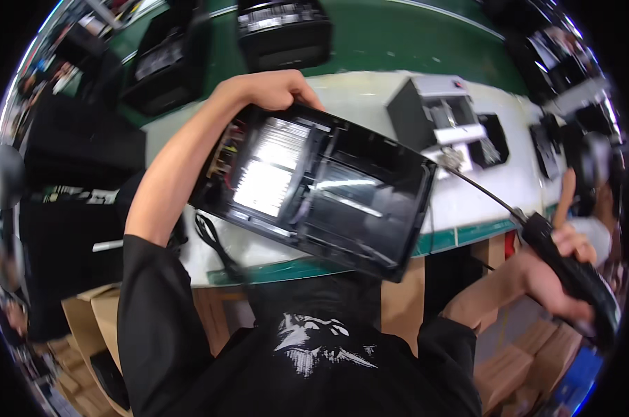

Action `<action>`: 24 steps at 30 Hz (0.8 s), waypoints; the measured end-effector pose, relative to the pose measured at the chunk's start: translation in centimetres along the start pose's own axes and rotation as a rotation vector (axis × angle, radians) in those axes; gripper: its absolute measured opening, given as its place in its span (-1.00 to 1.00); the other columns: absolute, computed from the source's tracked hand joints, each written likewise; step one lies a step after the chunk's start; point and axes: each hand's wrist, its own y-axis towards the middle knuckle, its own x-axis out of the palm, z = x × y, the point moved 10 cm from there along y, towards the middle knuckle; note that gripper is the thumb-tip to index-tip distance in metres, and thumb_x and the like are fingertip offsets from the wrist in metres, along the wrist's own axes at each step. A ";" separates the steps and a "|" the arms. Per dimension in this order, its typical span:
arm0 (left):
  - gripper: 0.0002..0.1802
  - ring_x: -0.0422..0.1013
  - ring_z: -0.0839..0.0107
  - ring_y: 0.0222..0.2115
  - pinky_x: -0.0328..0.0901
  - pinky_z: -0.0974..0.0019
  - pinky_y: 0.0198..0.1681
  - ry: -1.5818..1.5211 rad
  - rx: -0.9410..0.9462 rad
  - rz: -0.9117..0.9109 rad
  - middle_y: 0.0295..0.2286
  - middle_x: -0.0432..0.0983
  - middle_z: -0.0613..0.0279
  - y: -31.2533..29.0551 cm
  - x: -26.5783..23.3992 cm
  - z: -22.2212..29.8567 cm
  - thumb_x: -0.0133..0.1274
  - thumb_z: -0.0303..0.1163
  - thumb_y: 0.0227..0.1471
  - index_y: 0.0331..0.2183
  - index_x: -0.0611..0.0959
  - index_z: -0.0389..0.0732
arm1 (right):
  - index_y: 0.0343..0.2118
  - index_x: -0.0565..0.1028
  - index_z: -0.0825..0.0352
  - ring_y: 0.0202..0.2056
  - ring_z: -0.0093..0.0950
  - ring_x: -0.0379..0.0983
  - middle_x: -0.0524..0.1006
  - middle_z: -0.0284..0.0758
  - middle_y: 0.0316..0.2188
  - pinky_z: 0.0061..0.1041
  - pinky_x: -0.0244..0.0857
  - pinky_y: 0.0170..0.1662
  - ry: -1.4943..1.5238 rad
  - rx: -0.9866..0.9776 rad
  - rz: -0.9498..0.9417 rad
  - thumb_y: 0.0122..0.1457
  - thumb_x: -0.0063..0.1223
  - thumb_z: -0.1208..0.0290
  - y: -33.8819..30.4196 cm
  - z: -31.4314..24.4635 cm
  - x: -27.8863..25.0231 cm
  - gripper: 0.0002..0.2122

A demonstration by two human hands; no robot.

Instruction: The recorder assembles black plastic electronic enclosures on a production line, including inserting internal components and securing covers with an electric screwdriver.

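My left hand [276, 90] is closed over the far edge of a black rectangular device housing [417, 222], which is tilted above the near edge of the bench. Inside it I see a bright silver metal plate [272, 163], coloured wires [224, 154] at the left end and a dark smooth panel [352, 201]. A black cable [217, 243] hangs by its near left corner. My right hand [557, 278] grips a black power screwdriver [547, 240] out to the right. Its long thin shaft points toward the housing's right end; whether the tip touches cannot be made out.
A grey and white boxy device [411, 111] stands on the white bench mat [356, 83] beyond the housing, with a small black tray [493, 139] beside it. Black units [285, 35] line the green surface behind. Cardboard boxes [516, 354] sit below right; another person [592, 201] is at far right.
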 end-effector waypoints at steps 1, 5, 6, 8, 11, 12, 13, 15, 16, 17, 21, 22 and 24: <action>-0.28 0.46 0.47 -0.34 0.31 0.46 -0.19 -0.017 0.042 -0.003 -0.37 0.58 0.04 1.5 -0.1 0.6 -0.33 -0.82 -0.57 -0.22 0.59 -0.40 | -0.46 0.36 0.39 -0.64 -0.44 0.25 0.32 -0.29 -0.61 -0.47 0.22 -0.51 -0.023 -0.011 0.053 -0.10 -0.44 -0.51 -0.7 0.4 0.5 -0.18; -0.41 0.48 0.48 -0.42 0.35 0.45 -0.26 0.024 -0.016 -0.084 -0.45 0.58 0.08 6.5 0.2 1.7 -0.29 -0.84 -0.54 -0.34 0.62 -0.43 | -0.47 0.36 0.38 -0.67 -0.43 0.27 0.32 -0.29 -0.66 -0.50 0.20 -0.54 -0.281 -0.018 0.249 -0.08 -0.50 -0.50 -1.8 1.3 -1.0 -0.18; -0.45 0.49 0.47 -0.45 0.35 0.44 -0.29 0.050 -0.064 -0.099 -0.49 0.58 0.09 7.6 0.3 1.7 -0.27 -0.84 -0.53 -0.39 0.63 -0.42 | -0.48 0.36 0.38 -0.68 -0.44 0.27 0.32 -0.29 -0.66 -0.49 0.22 -0.55 -0.229 -0.028 0.204 -0.07 -0.54 -0.50 -1.8 1.9 -1.3 -0.18; -0.46 0.48 0.45 -0.49 0.34 0.41 -0.38 0.155 -0.011 -0.073 -0.51 0.58 0.10 8.9 0.3 2.7 -0.27 -0.84 -0.52 -0.40 0.64 -0.38 | -0.49 0.34 0.40 -0.69 -0.43 0.27 0.30 -0.28 -0.70 -0.49 0.24 -0.56 -0.289 -0.050 0.270 -0.04 -0.57 -0.48 -1.9 2.4 -1.0 -0.18; -0.57 0.47 0.31 -0.55 0.33 0.32 -0.45 0.291 0.039 0.029 -0.59 0.54 0.12 9.3 0.8 4.1 -0.20 -0.82 -0.48 -0.50 0.65 -0.30 | -0.50 0.32 0.42 -0.69 -0.42 0.28 0.30 -0.26 -0.71 -0.50 0.26 -0.57 -0.333 -0.014 0.237 -0.02 -0.57 -0.46 -1.9 4.2 0.5 -0.19; -0.56 0.47 0.27 -0.48 0.33 0.31 -0.38 0.457 0.173 0.170 -0.57 0.53 0.12 8.6 0.8 6.0 -0.20 -0.81 -0.47 -0.48 0.64 -0.28 | -0.47 0.32 0.43 -0.69 -0.41 0.29 0.32 -0.25 -0.69 -0.48 0.26 -0.56 -0.346 0.014 0.212 -0.03 -0.56 -0.47 -2.0 4.7 0.7 -0.18; -0.56 0.47 0.23 -0.42 0.32 0.30 -0.32 0.621 0.314 0.308 -0.55 0.52 0.12 7.7 1.3 8.3 -0.20 -0.79 -0.46 -0.46 0.63 -0.26 | -0.47 0.32 0.43 -0.69 -0.41 0.29 0.32 -0.25 -0.69 -0.48 0.26 -0.56 -0.360 0.015 0.214 -0.03 -0.56 -0.47 -2.2 5.0 0.3 -0.18; -0.55 0.40 0.17 -0.25 0.30 0.22 -0.19 0.670 0.440 0.494 -0.39 0.51 0.13 4.4 4.4 12.9 -0.14 -0.74 -0.39 -0.34 0.59 -0.22 | -0.45 0.32 0.44 -0.69 -0.41 0.30 0.33 -0.23 -0.68 -0.48 0.27 -0.56 -0.234 0.055 0.132 -0.05 -0.51 -0.48 -2.7 6.1 -0.2 -0.17; -0.53 0.38 0.17 -0.20 0.28 0.20 -0.15 0.576 0.461 0.466 -0.31 0.49 0.14 2.2 6.6 13.9 -0.10 -0.71 -0.37 -0.28 0.56 -0.21 | -0.43 0.32 0.46 -0.68 -0.42 0.32 0.34 -0.23 -0.67 -0.48 0.28 -0.55 -0.185 0.094 0.035 -0.07 -0.46 -0.49 -2.6 7.1 0.4 -0.16; -0.51 0.36 0.17 -0.16 0.27 0.18 -0.11 0.472 0.501 0.430 -0.23 0.47 0.16 0.3 8.9 15.0 -0.06 -0.68 -0.34 -0.21 0.52 -0.20 | -0.43 0.32 0.46 -0.68 -0.42 0.32 0.34 -0.23 -0.67 -0.48 0.28 -0.55 -0.207 0.103 0.038 -0.07 -0.46 -0.49 -2.1 7.0 0.4 -0.16; -0.46 0.33 0.14 -0.12 0.25 0.19 -0.06 0.248 0.237 0.321 -0.09 0.35 0.04 -4.0 15.9 15.0 0.07 -0.35 -0.11 -0.05 0.40 -0.33 | -0.39 0.33 0.49 -0.63 -0.40 0.35 0.36 -0.24 -0.63 -0.48 0.29 -0.54 0.065 0.260 -0.222 -0.08 -0.34 -0.46 -0.3 9.7 3.1 -0.17; -0.40 0.32 0.14 -0.12 0.25 0.21 -0.07 0.222 0.193 0.318 -0.08 0.33 0.00 -4.4 17.0 14.7 0.09 -0.31 -0.11 -0.03 0.36 -0.37 | -0.39 0.34 0.47 -0.62 -0.41 0.36 0.38 -0.24 -0.60 -0.49 0.29 -0.53 0.182 0.300 -0.131 -0.08 -0.30 -0.45 0.1 10.8 3.3 -0.19; -0.29 0.30 0.13 -0.10 0.25 0.24 -0.07 0.192 0.112 0.342 -0.04 0.28 -0.06 -4.7 19.3 14.2 0.13 -0.27 -0.11 0.02 0.28 -0.44 | -0.37 0.36 0.47 -0.58 -0.38 0.38 0.41 -0.22 -0.52 -0.45 0.29 -0.51 0.191 0.423 -0.213 0.02 -0.35 -0.38 1.0 13.7 4.8 -0.24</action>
